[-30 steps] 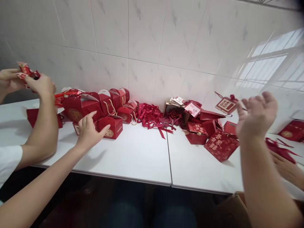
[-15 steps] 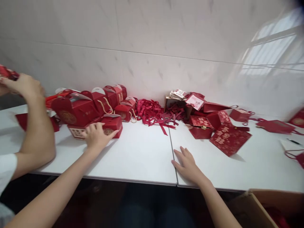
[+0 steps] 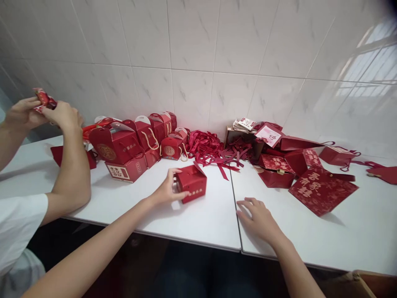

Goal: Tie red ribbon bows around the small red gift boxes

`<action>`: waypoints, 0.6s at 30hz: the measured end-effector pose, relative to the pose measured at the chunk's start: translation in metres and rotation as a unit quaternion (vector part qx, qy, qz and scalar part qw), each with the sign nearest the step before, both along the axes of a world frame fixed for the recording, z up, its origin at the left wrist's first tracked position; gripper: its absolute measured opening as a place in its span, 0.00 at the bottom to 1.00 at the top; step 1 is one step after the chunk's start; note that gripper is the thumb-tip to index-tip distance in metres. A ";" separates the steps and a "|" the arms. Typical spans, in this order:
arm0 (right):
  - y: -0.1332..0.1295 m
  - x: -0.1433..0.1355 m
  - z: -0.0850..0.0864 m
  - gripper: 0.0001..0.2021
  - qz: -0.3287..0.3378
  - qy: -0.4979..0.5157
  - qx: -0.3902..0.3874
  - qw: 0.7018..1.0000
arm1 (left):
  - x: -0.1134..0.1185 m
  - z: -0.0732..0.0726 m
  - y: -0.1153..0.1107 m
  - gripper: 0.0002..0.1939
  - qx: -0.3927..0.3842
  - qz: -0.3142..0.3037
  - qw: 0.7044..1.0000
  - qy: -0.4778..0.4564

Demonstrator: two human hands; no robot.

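Note:
My left hand (image 3: 169, 188) grips a small red box (image 3: 194, 184) from its left side, at the middle of the white table (image 3: 204, 223). The box has gold lettering low on its front and a raised flap on top. To the right, past the seam between two tabletops, my right hand (image 3: 256, 217) rests on the surface with its fingers apart and nothing in it. Behind the box lies a heap of red ribbons (image 3: 204, 145). Red boxes (image 3: 113, 145) with handles stand stacked at the left.
At the left, another person's hands (image 3: 63, 116) hold a red packet (image 3: 45, 100), one elbow on the table. Red bags (image 3: 322, 188) and cards (image 3: 245, 124) lie at the right. A cardboard box (image 3: 356, 283) sits below the front right edge. A tiled wall stands behind.
My left hand has moved right, away from the stacked boxes, with the small red box in it. The view has shifted left. My right hand stays near the seam.

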State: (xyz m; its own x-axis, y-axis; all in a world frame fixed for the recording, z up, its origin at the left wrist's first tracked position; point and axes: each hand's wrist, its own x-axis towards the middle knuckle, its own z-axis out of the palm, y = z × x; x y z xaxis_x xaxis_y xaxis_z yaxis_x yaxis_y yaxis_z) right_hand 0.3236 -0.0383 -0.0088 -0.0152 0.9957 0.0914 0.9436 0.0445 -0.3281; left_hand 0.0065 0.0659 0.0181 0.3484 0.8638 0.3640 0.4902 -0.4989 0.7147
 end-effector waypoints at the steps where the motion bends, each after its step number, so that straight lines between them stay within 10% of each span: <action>1: 0.011 0.002 0.006 0.16 -0.002 0.003 -0.016 1.000 | 0.005 -0.004 -0.005 0.33 -0.002 -0.076 0.997 -0.009; 7: 0.107 -0.001 0.019 0.32 0.015 0.015 0.008 1.000 | 0.021 -0.024 -0.012 0.36 0.103 -0.194 0.975 -0.036; 10: 0.143 -0.002 0.012 0.24 0.045 0.038 0.027 0.998 | 0.021 -0.023 -0.012 0.35 0.116 -0.220 0.968 -0.030; 18: 0.143 -0.004 -0.002 0.03 0.066 0.226 0.188 0.954 | 0.027 -0.020 -0.012 0.29 0.102 -0.153 0.983 0.005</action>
State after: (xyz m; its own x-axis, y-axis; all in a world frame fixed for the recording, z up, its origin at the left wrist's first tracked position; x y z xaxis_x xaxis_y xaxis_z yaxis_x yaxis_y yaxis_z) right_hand 0.3195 0.1043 -0.0112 -0.0128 0.8832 0.4688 0.6881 0.3479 -0.6368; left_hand 0.0335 0.0537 -0.0020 0.5855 0.6271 0.5138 0.3019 -0.7569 0.5797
